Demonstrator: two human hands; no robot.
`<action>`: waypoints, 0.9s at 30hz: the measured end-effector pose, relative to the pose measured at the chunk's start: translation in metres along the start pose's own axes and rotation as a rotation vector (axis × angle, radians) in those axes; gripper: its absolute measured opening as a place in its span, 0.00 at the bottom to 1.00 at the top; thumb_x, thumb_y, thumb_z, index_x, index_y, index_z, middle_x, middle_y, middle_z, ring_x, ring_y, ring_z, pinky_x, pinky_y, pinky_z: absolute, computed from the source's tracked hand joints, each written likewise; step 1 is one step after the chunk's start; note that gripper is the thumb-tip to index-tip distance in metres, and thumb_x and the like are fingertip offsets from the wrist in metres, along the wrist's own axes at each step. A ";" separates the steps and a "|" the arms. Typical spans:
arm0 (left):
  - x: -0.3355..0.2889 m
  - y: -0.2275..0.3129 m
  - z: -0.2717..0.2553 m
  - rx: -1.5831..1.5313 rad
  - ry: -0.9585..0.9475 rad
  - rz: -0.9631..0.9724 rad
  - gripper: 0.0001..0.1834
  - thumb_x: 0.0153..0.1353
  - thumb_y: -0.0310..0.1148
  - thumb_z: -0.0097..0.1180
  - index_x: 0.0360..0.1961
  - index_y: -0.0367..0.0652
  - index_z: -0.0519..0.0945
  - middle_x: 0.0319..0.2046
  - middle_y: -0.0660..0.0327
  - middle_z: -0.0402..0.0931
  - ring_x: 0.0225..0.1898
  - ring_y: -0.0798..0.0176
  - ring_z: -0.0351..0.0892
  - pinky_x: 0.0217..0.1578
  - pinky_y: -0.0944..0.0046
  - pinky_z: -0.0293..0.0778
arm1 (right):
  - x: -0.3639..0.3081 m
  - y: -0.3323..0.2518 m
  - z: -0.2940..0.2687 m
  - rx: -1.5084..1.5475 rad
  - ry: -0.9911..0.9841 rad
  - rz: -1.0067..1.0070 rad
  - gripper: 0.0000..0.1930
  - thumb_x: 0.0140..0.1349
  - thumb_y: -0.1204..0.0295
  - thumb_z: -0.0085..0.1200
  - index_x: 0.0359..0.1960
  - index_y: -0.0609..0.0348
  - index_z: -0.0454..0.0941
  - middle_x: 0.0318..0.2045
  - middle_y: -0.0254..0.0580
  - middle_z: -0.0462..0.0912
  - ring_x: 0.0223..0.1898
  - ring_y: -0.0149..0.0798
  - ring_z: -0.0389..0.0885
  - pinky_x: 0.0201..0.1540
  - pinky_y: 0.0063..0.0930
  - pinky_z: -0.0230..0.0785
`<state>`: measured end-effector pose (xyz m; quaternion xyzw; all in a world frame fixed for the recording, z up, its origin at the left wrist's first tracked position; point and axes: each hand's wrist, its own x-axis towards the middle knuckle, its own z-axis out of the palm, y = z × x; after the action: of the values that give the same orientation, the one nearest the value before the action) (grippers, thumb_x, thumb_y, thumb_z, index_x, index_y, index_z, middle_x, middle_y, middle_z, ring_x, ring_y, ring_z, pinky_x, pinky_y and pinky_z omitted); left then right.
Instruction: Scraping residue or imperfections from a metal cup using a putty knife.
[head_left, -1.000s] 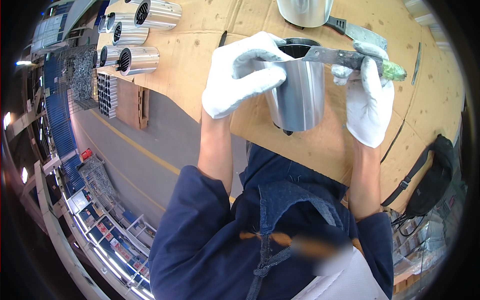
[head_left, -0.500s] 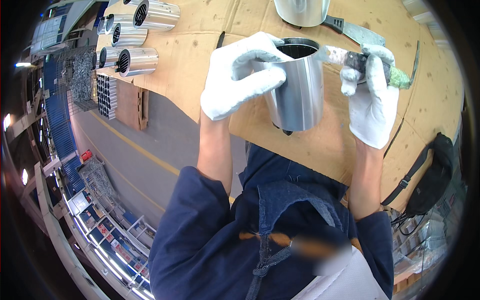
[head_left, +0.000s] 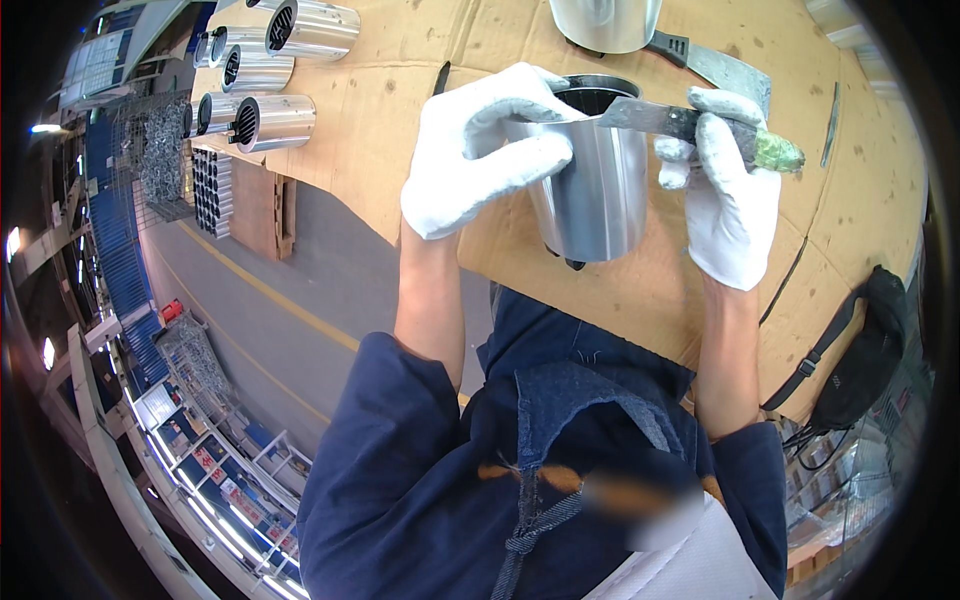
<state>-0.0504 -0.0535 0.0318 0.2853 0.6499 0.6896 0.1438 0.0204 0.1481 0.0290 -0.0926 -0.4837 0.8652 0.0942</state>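
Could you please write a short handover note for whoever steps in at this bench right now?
Left hand, gloved, grips the upright metal cylinder near its rim, above the cardboard-covered bench.
Right hand, gloved, holds a flat blade tool by its green handle, the blade laid across the cylinder's open top edge.
Done: several similar cylinders lie on their sides at the bench's far left.
Left: the rim work appears under way; its finish cannot be judged. One more cylinder stands behind.
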 end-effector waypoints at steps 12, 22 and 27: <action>0.000 -0.002 -0.001 -0.015 -0.004 0.021 0.12 0.45 0.23 0.63 0.33 0.32 0.80 0.33 0.58 0.76 0.34 0.66 0.73 0.35 0.67 0.69 | 0.002 0.003 -0.004 0.064 -0.051 0.001 0.13 0.60 0.75 0.51 0.46 0.66 0.73 0.28 0.41 0.80 0.25 0.26 0.78 0.24 0.15 0.69; 0.000 -0.001 -0.001 -0.019 -0.012 0.024 0.11 0.45 0.21 0.62 0.33 0.32 0.79 0.33 0.58 0.75 0.33 0.67 0.73 0.33 0.69 0.70 | 0.002 0.003 -0.004 0.106 -0.057 0.007 0.13 0.60 0.75 0.51 0.46 0.66 0.73 0.30 0.42 0.80 0.28 0.28 0.80 0.24 0.17 0.70; 0.000 -0.001 -0.001 -0.033 -0.006 0.015 0.12 0.45 0.21 0.62 0.34 0.32 0.79 0.33 0.59 0.75 0.33 0.67 0.73 0.33 0.70 0.70 | 0.003 0.003 -0.008 0.116 -0.065 -0.015 0.13 0.61 0.75 0.50 0.46 0.66 0.72 0.29 0.41 0.79 0.28 0.29 0.80 0.24 0.17 0.71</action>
<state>-0.0510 -0.0541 0.0303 0.2898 0.6358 0.7005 0.1452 0.0195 0.1540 0.0221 -0.0552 -0.4361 0.8936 0.0904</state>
